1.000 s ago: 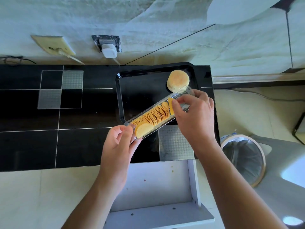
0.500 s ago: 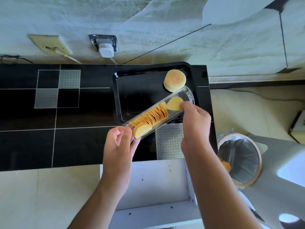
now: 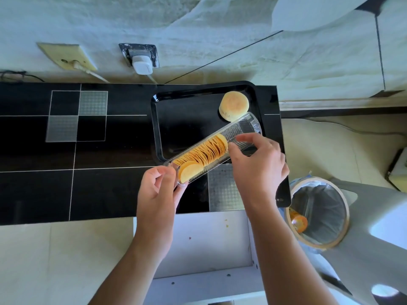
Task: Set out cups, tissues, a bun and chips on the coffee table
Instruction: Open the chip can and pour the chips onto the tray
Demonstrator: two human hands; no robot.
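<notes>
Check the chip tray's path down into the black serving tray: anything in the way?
Mostly no. The clear chip tray, held by the left hand and right hand, hangs diagonally over the black serving tray, which looks bare below it. Only the bun in the far right corner sits near the chip tray's far end.

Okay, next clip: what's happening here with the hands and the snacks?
A person is handling a clear plastic tray of stacked chips over a black coffee table. The left hand grips the tray's near end, while the right hand has its fingertips at the open end of the chip stack. The clear tray lies diagonally across the front edge of a black serving tray, which holds a bun in its far right corner. No cups or tissues are in view.
</notes>
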